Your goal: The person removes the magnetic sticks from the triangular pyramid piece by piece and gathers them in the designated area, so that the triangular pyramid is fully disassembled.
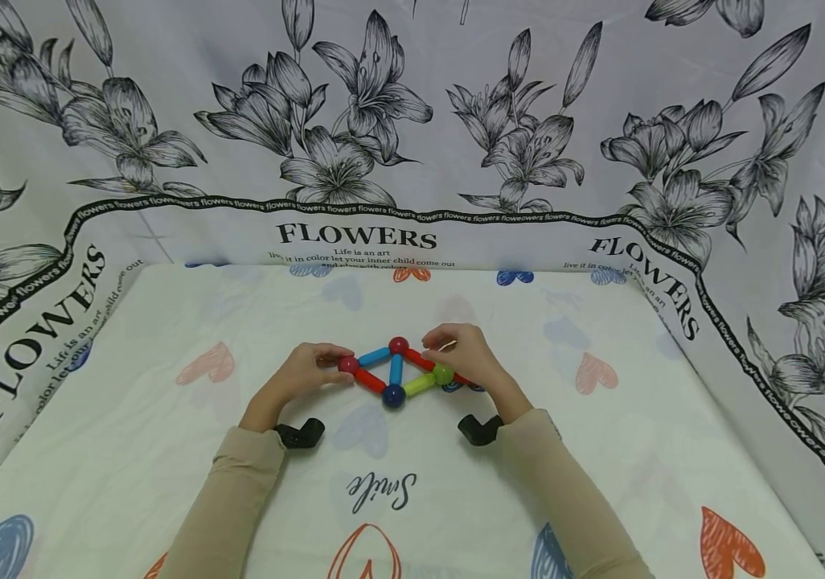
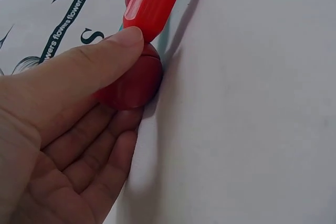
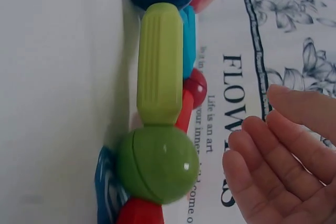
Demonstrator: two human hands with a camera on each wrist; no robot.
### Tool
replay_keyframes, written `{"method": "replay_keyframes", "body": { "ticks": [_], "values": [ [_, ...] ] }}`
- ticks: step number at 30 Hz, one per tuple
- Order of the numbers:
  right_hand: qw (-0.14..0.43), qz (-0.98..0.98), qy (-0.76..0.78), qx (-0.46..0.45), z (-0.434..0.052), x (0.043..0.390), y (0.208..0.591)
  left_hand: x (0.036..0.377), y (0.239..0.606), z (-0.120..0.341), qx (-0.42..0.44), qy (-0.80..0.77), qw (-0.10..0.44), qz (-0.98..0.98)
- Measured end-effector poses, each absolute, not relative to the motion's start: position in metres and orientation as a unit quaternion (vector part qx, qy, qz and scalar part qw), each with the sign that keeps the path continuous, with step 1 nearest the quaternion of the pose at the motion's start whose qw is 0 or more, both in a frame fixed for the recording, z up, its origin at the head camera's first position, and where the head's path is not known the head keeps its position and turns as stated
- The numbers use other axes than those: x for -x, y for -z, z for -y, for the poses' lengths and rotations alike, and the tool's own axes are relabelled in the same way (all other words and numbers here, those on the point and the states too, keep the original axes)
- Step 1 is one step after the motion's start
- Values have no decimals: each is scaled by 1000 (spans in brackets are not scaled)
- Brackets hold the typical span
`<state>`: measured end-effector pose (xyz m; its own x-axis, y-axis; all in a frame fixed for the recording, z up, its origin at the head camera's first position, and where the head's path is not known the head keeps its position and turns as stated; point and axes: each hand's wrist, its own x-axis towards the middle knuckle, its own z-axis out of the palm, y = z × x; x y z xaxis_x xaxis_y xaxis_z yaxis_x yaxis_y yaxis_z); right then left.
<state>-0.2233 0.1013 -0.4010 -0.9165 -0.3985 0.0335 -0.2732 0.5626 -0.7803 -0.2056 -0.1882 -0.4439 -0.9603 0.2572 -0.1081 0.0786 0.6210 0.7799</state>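
Note:
A flat diamond of balls and rods lies on the table. My left hand [image 1: 305, 367] pinches its left red ball [image 2: 131, 85] between thumb and fingers. A blue rod [image 1: 374, 356] and a red rod [image 1: 370, 381] run from that ball to another red ball [image 1: 398, 345] and a dark blue ball [image 1: 394, 396]. A second blue rod [image 1: 396, 370] crosses the middle. A yellow-green rod [image 3: 160, 64] and another red rod [image 1: 418, 359] meet at a green ball [image 3: 160, 163], with one more red rod [image 3: 140, 212] beyond it. Beside these, my right hand [image 3: 289, 166] holds nothing, fingers loosely bent.
A white cloth [image 1: 412, 466] printed with hearts and the word "Smile" covers the table. Flower-printed curtains [image 1: 528, 153] rise behind and at both sides. Black angled pieces [image 1: 301, 434] sit at both sleeve cuffs.

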Motion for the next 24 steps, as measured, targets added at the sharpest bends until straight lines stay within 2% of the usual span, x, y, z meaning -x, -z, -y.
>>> {"method": "replay_keyframes", "body": {
  "ticks": [16, 24],
  "values": [
    [92, -867, 426, 243, -70, 238, 398, 210, 442, 190, -78, -431, 125, -890],
    [133, -866, 408, 256, -55, 249, 392, 209, 441, 190, -81, -437, 121, -888]
  ]
}}
